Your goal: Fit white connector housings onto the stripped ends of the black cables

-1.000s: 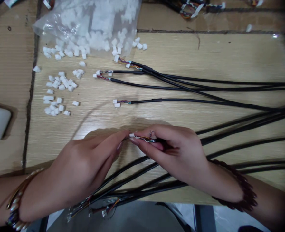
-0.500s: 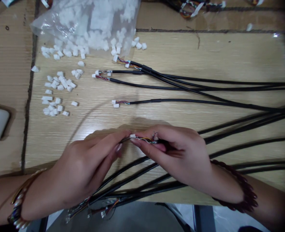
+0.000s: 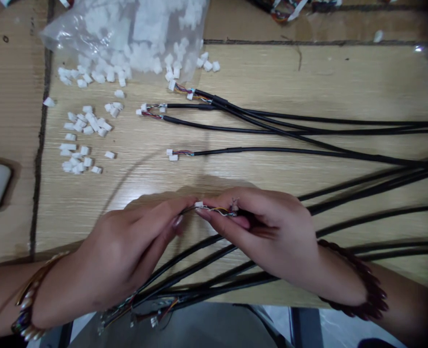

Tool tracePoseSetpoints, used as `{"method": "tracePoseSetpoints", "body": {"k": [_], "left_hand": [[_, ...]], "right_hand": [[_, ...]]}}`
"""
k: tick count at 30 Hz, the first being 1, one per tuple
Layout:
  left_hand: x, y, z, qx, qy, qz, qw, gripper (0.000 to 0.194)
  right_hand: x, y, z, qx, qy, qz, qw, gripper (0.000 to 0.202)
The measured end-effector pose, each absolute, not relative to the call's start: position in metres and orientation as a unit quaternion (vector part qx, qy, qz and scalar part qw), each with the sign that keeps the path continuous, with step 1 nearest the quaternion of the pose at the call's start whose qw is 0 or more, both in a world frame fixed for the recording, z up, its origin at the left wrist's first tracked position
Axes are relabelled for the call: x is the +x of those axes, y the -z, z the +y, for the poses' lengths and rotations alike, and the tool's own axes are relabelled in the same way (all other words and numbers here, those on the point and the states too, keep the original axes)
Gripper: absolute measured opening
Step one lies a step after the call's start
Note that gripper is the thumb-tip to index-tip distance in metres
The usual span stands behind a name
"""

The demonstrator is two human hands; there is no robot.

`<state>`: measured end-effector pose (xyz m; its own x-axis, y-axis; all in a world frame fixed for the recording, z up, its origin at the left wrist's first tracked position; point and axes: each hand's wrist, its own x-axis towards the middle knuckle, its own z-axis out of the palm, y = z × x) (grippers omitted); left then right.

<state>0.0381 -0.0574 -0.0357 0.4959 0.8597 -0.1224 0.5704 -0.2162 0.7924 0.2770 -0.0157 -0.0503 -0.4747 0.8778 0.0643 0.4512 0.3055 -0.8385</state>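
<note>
A small white connector housing (image 3: 199, 205) sits between my two hands, with thin coloured wires (image 3: 219, 210) running from it into my right hand. My right hand (image 3: 268, 227) is closed, pinching the housing and wires between thumb and index finger; the black cable behind them is mostly covered by the palm. My left hand (image 3: 134, 241) is also closed, and a thin dark tool (image 3: 187, 210) sticks out of its fingertips, its tip at the left end of the housing. The rest of that tool is hidden by the fingers.
Loose white housings (image 3: 90, 123) lie in groups at the left, below a clear plastic bag (image 3: 126, 29) full of more. Black cables with white ends (image 3: 253, 150) stretch to the right. Other cables (image 3: 199, 249) pass under my hands, their wire ends over the table's front edge.
The whole view has shifted slightly, so the table things appear a little further left and up. Both hands keep the same grip at the white housing.
</note>
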Motion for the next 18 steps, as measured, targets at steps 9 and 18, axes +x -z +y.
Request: {"method": "tracePoseSetpoints", "body": {"k": [9, 18], "left_hand": [[0.0361, 0.0386, -0.0574, 0.781, -0.176, 0.456, 0.389, 0.06], [0.0326, 0.0394, -0.0576, 0.811, -0.198, 0.436, 0.337, 0.054]], "right_hand": [[0.2767, 0.0516, -0.0134, -0.421, -0.393, -0.77, 0.275, 0.01], [0.2772, 0.0527, -0.0151, -0.413, -0.382, -0.78, 0.274, 0.013]]}}
